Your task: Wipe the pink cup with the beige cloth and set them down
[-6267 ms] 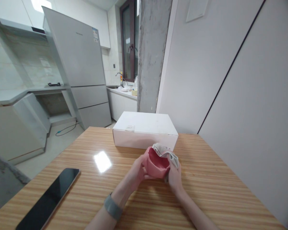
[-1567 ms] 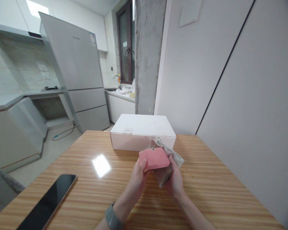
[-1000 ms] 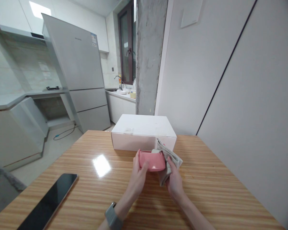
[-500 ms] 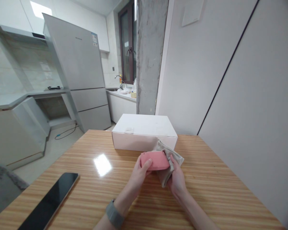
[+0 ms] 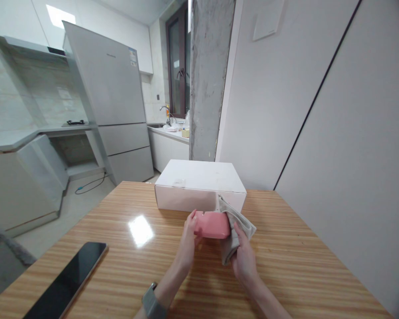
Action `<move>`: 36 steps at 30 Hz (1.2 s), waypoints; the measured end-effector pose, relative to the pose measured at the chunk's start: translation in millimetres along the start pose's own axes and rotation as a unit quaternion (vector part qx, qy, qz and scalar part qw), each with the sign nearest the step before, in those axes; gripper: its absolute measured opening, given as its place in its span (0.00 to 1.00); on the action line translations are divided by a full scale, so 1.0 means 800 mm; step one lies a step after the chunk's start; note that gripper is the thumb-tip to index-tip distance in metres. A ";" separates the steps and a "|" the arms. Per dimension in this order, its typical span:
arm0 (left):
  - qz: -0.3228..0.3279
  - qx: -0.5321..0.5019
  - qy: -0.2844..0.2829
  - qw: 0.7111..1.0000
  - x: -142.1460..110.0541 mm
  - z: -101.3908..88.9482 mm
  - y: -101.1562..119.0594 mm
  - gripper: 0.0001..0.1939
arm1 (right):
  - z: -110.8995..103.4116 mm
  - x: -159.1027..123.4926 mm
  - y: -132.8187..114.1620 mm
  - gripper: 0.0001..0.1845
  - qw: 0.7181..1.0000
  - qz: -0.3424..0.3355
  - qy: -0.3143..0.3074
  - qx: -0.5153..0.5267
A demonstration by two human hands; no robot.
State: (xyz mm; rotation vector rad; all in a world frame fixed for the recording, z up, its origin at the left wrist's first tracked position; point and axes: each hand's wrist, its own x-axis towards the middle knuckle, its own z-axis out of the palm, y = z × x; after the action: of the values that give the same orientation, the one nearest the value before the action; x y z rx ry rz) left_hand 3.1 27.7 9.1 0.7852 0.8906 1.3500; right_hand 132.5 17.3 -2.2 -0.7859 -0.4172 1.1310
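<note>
A small pink box-like container [image 5: 212,224] is held just above the wooden table [image 5: 286,261], in front of a white cardboard box [image 5: 199,186]. My left hand [image 5: 188,241] grips the pink container's left end, fingers curled round it. My right hand [image 5: 242,259] presses a folded grey cloth [image 5: 234,226] against the container's right side, thumb and fingers closed on the cloth. A grey watch strap shows on my left wrist.
A dark phone [image 5: 64,281] lies face up near the table's left front corner. A white wall runs close along the table's right side. Beyond the table stand a concrete pillar [image 5: 208,79], a grey fridge [image 5: 109,97] and kitchen counters.
The pink container has been turned over in my hands; its open hollow showed earlier, now a flat side faces me. The cloth has stayed against its right side.
</note>
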 end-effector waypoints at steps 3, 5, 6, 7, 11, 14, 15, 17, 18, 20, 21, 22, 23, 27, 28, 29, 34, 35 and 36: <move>-0.001 -0.009 -0.016 1.000 0.001 0.000 0.008 0.33 | 0.014 -0.002 -0.015 0.17 0.997 0.058 0.027 0.030; 0.023 0.002 -0.021 1.000 0.001 0.000 0.012 0.32 | 0.021 -0.004 -0.022 0.18 0.996 0.083 0.013 0.044; 0.026 0.003 -0.027 0.999 0.002 -0.001 0.013 0.31 | 0.022 -0.005 -0.023 0.18 0.995 0.089 0.005 0.050; 0.026 0.000 -0.042 0.999 0.002 -0.001 0.015 0.30 | 0.024 -0.007 -0.024 0.19 0.994 0.093 -0.002 0.056; -0.007 -0.012 -0.128 0.992 0.001 -0.003 0.021 0.25 | 0.023 -0.009 -0.023 0.19 0.994 0.085 -0.027 0.058; -0.063 -0.026 -0.165 0.984 -0.002 -0.006 0.023 0.24 | 0.020 -0.007 -0.022 0.19 0.996 0.071 -0.029 0.045; -0.083 -0.033 -0.179 0.980 -0.003 -0.006 0.023 0.25 | 0.019 -0.006 -0.022 0.19 0.997 0.067 -0.026 0.042; -0.114 -0.043 -0.200 0.972 -0.003 -0.007 0.019 0.29 | 0.017 -0.003 -0.021 0.19 0.997 0.059 -0.018 0.038; -0.125 -0.046 -0.206 0.969 -0.003 -0.006 0.017 0.31 | 0.016 -0.001 -0.022 0.20 0.998 0.057 -0.014 0.038; -0.144 -0.054 -0.216 0.964 -0.002 -0.005 0.010 0.35 | 0.015 0.002 -0.023 0.19 0.997 0.056 -0.011 0.042; -0.148 -0.057 -0.218 0.963 -0.001 -0.004 0.007 0.36 | 0.015 0.003 -0.024 0.19 0.997 0.057 -0.013 0.046; -0.146 -0.060 -0.216 0.964 0.000 -0.003 0.004 0.37 | 0.015 0.004 -0.026 0.18 0.997 0.058 -0.014 0.049; -0.138 -0.064 -0.210 0.966 0.000 -0.002 0.002 0.37 | 0.015 0.004 -0.027 0.18 0.997 0.057 -0.015 0.050; -0.096 -0.094 -0.195 0.972 -0.003 0.000 0.002 0.32 | 0.018 0.001 -0.031 0.19 0.997 0.056 -0.026 0.040; -0.097 -0.105 -0.201 0.969 -0.005 -0.001 0.003 0.30 | 0.019 0.000 -0.031 0.20 0.997 0.059 -0.033 0.038; -0.102 -0.117 -0.206 0.966 -0.006 -0.001 0.005 0.28 | 0.020 -0.002 -0.031 0.20 0.996 0.065 -0.041 0.036; -0.092 -0.119 -0.164 0.975 0.001 -0.005 0.003 0.28 | 0.019 -0.003 -0.027 0.21 0.994 0.093 -0.054 0.027; -0.074 -0.098 -0.145 0.982 0.004 -0.005 0.001 0.30 | 0.018 -0.003 -0.026 0.21 0.994 0.095 -0.055 0.024; -0.050 -0.069 -0.119 0.989 0.007 -0.005 -0.002 0.33 | 0.016 -0.002 -0.025 0.21 0.994 0.095 -0.054 0.021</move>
State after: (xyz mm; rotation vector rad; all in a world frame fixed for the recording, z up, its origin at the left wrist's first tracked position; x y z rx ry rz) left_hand 0.0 33.2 5.2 0.7661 0.6342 1.1884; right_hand 136.2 16.2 21.7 -0.7403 -0.4140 1.3600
